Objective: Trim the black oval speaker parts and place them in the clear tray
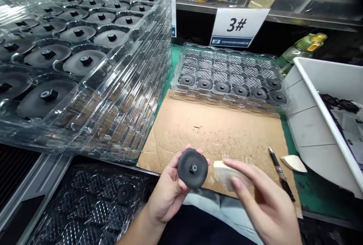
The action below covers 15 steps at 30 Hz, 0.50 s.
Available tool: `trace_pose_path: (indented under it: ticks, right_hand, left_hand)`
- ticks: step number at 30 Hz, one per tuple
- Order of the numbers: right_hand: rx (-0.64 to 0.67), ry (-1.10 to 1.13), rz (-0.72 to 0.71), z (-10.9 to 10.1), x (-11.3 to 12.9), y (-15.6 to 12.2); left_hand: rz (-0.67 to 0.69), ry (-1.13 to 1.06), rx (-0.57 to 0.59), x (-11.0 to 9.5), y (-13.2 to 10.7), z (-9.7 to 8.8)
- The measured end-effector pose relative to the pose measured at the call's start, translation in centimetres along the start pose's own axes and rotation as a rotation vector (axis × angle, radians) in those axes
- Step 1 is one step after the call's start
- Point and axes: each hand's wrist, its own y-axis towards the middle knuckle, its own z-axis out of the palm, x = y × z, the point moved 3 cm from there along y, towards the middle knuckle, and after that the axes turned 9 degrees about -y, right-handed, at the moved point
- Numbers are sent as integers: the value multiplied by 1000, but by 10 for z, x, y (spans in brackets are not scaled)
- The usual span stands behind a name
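Lower centre, our L hand (167,196) pinches the disc (193,168) by its rim, prob. keeping its face clear, R hand (266,203) w/ fingers pressed together on a block (221,172) beside it.

The left hand (167,192) grips a black disc (193,168); the right hand (263,203) holds a pale block (224,173) beside it.

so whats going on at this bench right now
A person holds a black disc in the left hand, its hub facing the camera, above a cardboard sheet. The right hand holds a pale block close beside the disc. Behind, a clear tray has discs along its near row. A stack of trays stands on the left.
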Motion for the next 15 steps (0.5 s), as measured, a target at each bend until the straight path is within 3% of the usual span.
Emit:
trace_pose_path:
  ticks: [4, 15]
  right_hand:
    - [10, 37, -176, -1, 43, 1]
    - [6, 17, -219, -11, 39, -4]
  left_hand:
    - [47, 10, -52, 3, -4, 5]
    - [36, 44, -54, 12, -9, 10]
